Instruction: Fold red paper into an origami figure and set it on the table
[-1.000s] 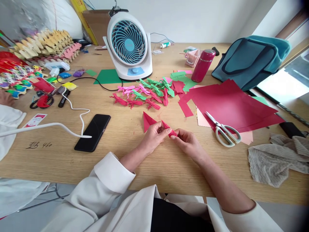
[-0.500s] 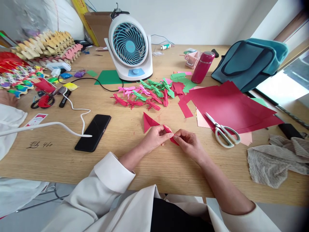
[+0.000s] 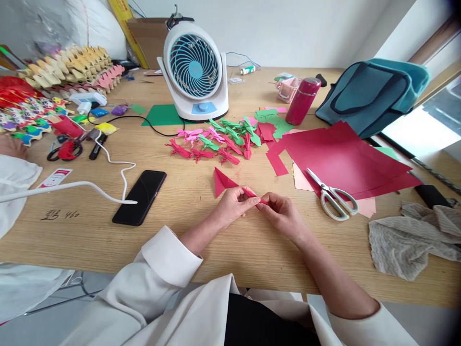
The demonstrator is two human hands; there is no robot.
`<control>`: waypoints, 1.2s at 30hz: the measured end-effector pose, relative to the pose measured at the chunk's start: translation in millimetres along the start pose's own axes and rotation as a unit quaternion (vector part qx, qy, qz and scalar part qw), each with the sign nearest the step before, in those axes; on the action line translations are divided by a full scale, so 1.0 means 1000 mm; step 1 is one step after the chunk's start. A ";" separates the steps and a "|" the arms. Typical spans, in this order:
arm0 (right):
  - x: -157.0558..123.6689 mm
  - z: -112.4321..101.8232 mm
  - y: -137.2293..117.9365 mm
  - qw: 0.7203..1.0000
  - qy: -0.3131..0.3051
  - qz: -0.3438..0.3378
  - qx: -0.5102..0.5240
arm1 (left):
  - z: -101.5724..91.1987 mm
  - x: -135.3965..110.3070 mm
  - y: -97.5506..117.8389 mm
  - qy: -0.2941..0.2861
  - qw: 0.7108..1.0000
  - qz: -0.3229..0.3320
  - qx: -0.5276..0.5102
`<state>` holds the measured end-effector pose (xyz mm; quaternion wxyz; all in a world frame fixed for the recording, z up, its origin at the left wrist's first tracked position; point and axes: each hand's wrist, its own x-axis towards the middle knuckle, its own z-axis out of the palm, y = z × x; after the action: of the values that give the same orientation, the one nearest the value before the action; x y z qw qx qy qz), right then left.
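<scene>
Between my two hands is a small piece of folded red paper [image 3: 250, 192], held just above the table. My left hand [image 3: 236, 205] pinches one end of it between thumb and fingers. On the other end, the thumb and forefinger of my right hand [image 3: 281, 211] are closed; my fingers cover much of the paper. Just beyond my left hand lies a creased red paper triangle [image 3: 222, 181]. Farther back sit several folded paper figures in red [image 3: 227, 155], green [image 3: 208, 142] and pink [image 3: 190, 134].
White-handled scissors [image 3: 334, 199] rest partly on large red sheets [image 3: 345, 154] at the right, near a crumpled cloth [image 3: 406, 240]. A black phone [image 3: 139, 197] lies left. Behind stand a fan [image 3: 196, 67], a red flask [image 3: 303, 101] and a teal bag [image 3: 370, 96]. Another person's sleeve [image 3: 14, 187] shows far left.
The folded red paper has turned to lie flatter between my fingers, its right end now higher. My hands have barely shifted, and everything on the table stays where it was.
</scene>
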<state>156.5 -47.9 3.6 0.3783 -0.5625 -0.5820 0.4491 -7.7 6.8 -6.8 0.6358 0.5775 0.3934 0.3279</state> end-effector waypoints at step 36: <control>-0.004 -0.004 -0.002 0.995 0.027 0.036 -0.091 | -0.006 -0.001 0.004 -0.019 0.970 0.087 0.227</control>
<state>160.1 -51.7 7.2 0.3247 -0.6267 -0.5896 0.3926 -13.7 9.1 -3.2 0.4646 0.7449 0.3935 0.2728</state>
